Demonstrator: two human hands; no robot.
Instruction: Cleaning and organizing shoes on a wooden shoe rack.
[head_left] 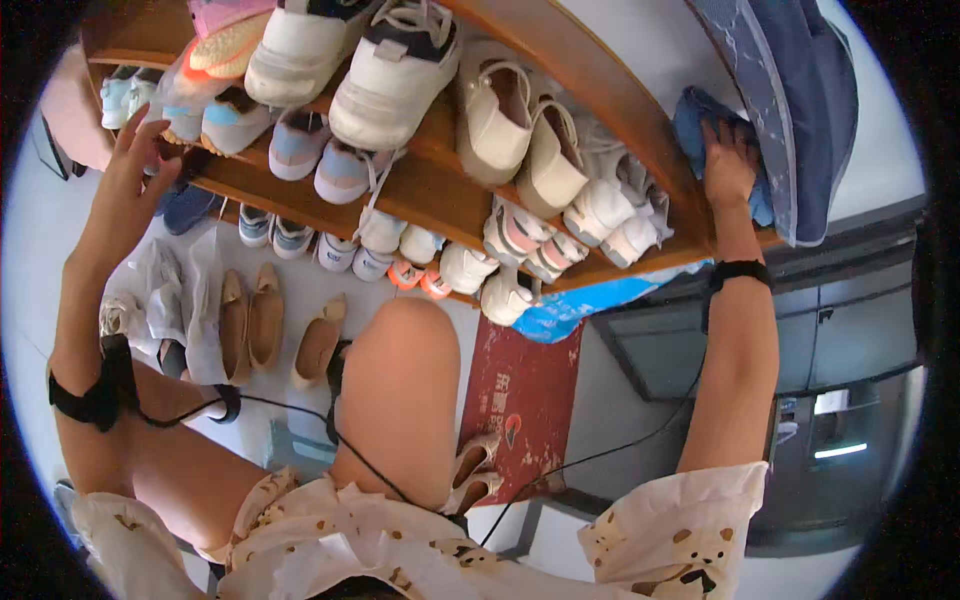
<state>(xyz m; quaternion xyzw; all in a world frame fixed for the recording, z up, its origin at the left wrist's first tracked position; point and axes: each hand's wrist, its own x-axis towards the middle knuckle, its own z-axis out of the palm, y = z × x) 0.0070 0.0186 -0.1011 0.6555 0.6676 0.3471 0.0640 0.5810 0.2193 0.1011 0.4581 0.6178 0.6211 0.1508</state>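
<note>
My left hand [130,195] is at the left end of a wooden shoe rack [425,195], fingers apart and curved, beside grey-and-blue sneakers [235,120]. It holds nothing that I can see. At the rack's right end, my right hand [730,168] presses on a bunched blue denim cloth [692,122], its fingers spread over the folds. White chunky sneakers [395,85] stand on the upper level. Cream strap shoes [495,125] sit to their right, and pink-and-white sneakers [515,230] lower down.
Beige flats [265,315] and shoes in clear plastic stand on the floor at left. A red mat [520,400] lies below the rack, with a blue plastic bag [570,305] above it. Dark blue fabric [810,110] hangs at right. Black cords run from my wrist bands across my lap.
</note>
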